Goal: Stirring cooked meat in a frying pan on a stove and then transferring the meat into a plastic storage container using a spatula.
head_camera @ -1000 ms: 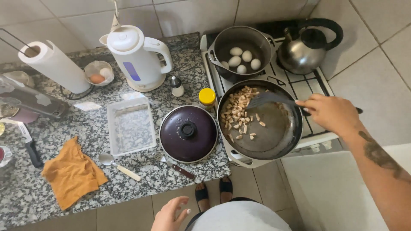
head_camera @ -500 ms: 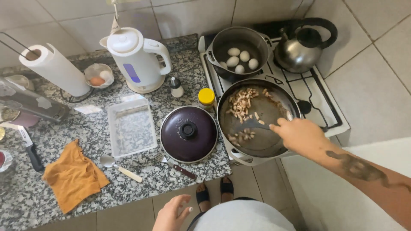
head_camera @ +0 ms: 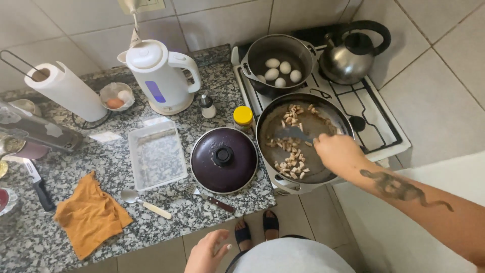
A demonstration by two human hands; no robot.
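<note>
Right hand [head_camera: 337, 153] is over the near right part of the frying pan [head_camera: 323, 119], right of frame centre, fingers closed around the handle of a dark spatula [head_camera: 294, 134] whose blade lies flat inside the pan. Pale chopped pieces [head_camera: 290, 151] are scattered on the pan's left half, some at the top rim, some near the bottom rim. The pan sits on the front burner of the white gas stove [head_camera: 376, 126]. Behind it, a pot [head_camera: 252, 60] holds white eggs [head_camera: 282, 70]; a steel kettle [head_camera: 348, 55] stands upper right.

Left hand [head_camera: 208, 253] is at the bottom centre, low by the body, fingers loosely spread, holding nothing, off the counter.

On the granite counter [head_camera: 101, 222]: dark round lid [head_camera: 224, 159] just left of the pan, clear rectangular tray [head_camera: 156, 154], white electric kettle [head_camera: 156, 76], yellow-capped jar [head_camera: 243, 117], paper towel roll [head_camera: 68, 90], orange cloth [head_camera: 90, 215], spoon [head_camera: 144, 202], knife [head_camera: 38, 184] at far left.
</note>
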